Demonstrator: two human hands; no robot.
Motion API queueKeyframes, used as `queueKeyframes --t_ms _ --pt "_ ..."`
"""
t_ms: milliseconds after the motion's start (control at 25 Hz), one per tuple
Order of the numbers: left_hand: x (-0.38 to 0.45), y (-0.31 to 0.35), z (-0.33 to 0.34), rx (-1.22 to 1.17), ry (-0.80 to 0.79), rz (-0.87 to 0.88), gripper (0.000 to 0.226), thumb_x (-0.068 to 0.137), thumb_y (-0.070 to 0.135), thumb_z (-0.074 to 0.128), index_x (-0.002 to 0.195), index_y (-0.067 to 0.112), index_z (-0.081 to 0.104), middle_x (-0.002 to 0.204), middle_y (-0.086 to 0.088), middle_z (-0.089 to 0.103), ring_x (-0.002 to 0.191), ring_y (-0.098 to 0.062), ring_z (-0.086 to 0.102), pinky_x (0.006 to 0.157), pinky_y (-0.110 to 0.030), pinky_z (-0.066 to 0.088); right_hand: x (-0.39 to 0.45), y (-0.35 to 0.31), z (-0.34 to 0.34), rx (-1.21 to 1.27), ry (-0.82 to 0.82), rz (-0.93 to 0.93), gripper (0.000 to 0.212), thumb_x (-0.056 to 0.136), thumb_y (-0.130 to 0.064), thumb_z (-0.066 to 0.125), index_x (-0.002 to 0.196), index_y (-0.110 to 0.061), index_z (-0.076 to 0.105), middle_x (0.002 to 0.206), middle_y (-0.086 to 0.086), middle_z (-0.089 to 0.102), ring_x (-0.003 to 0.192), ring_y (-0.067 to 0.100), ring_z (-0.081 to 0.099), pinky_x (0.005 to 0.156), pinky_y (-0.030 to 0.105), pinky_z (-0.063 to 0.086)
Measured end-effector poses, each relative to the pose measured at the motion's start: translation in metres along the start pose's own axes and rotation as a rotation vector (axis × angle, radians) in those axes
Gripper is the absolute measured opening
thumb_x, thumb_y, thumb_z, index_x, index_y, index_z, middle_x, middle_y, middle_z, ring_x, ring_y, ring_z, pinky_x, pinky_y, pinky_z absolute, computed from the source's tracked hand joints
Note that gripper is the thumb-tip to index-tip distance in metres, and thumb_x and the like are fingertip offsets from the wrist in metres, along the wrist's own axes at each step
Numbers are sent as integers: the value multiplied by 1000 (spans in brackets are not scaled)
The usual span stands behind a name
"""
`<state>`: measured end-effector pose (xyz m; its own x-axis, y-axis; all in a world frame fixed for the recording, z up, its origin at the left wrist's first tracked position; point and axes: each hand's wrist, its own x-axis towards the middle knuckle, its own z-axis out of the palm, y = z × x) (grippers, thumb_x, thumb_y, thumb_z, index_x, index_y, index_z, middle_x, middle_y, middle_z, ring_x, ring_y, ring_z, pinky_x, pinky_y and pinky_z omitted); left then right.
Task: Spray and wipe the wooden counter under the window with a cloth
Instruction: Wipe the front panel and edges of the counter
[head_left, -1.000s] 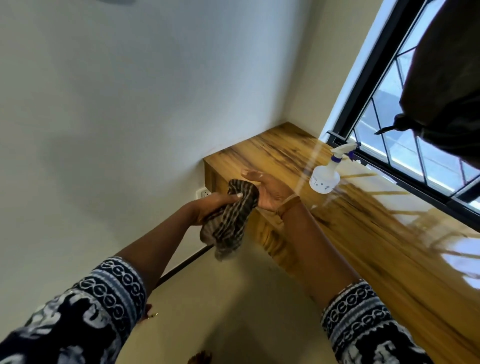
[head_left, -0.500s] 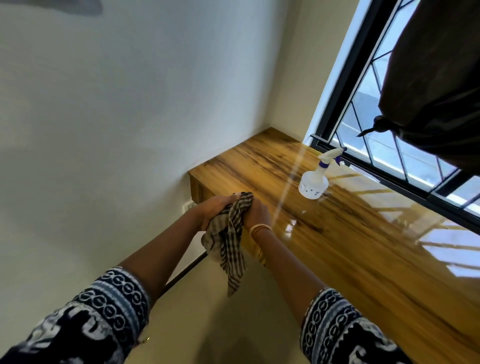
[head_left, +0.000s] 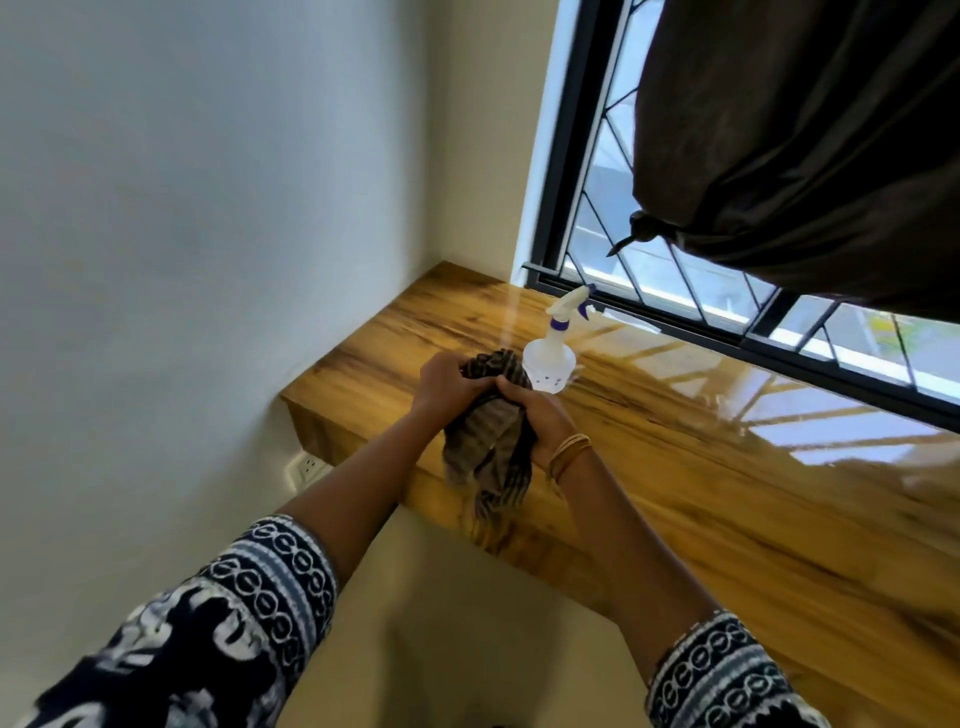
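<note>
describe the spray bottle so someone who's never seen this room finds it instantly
Start at the window with the black frame; a glossy wooden counter runs beneath it. The spray bottle stands upright there, towards the corner end, just beyond the two hands bunching a checked cloth. It is the only white plastic thing there, with a purple collar and trigger nozzle.

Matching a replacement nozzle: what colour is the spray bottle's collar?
Purple, on the spray bottle; head view.

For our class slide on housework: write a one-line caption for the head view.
Both hands, left and right, bunch a checked cloth above the wooden counter beside a spray bottle.
</note>
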<state>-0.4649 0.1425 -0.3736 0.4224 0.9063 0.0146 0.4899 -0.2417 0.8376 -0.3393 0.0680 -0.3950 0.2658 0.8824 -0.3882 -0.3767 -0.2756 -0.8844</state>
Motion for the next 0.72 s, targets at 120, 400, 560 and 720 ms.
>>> queueKeyframes --t_ms 120,400,560,720 --pt "37 14 29 -95 -83 -34 47 83 51 66 57 13 60 54 2 55 48 -8 47 48 -22 34 10 -21 -39 275 17 -115 35 97 -27 57 119 0 62 110 19 69 93 33 69 84 43 58" --pt "136 22 120 -21 14 -194 40 86 45 60 102 10 68 88 -5 64 83 -26 61 63 -29 44 70 -68 -160 529 88 -282 45 104 -30 40 91 -16 81 104 7 75 95 19 73 83 32 59" --pt "172 38 137 -285 -140 -119 67 77 33 78 133 11 47 116 -8 55 105 -23 53 80 -24 48 100 -84 -193 567 97 -291 29 102 -23 43 98 -10 69 89 13 75 86 26 73 95 44 53" --pt "198 45 165 -444 -99 32 51 82 8 73 129 8 54 119 -10 61 111 -25 57 84 -25 50 136 -97 -219 561 91 -271 25 98 -23 50 96 -8 70 88 14 74 84 27 73 89 40 57"
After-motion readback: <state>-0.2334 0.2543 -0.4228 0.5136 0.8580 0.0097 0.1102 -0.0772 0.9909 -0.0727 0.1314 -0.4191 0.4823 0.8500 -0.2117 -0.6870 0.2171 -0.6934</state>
